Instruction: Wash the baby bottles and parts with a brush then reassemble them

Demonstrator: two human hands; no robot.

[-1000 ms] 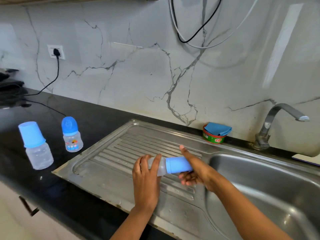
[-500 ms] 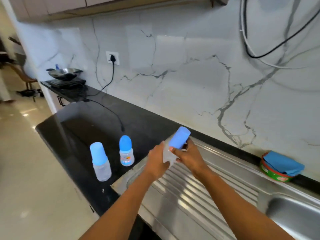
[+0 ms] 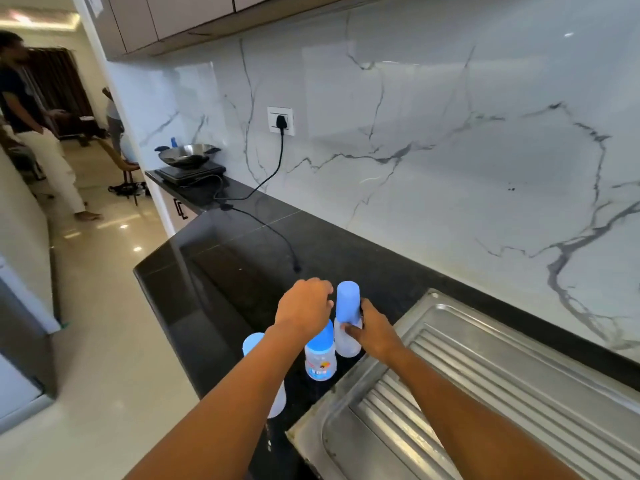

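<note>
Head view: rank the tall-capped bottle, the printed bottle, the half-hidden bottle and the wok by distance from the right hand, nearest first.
1. Tall-capped bottle: gripped by the right hand.
2. Printed bottle: just left of it.
3. Half-hidden bottle: farther left again.
4. Wok: far end of the counter.

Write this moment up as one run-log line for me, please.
right hand: grips capped bottle upright on black countertop | left hand: close beside it, contact unclear | nearby: labelled bottle, third bottle part-hidden
</note>
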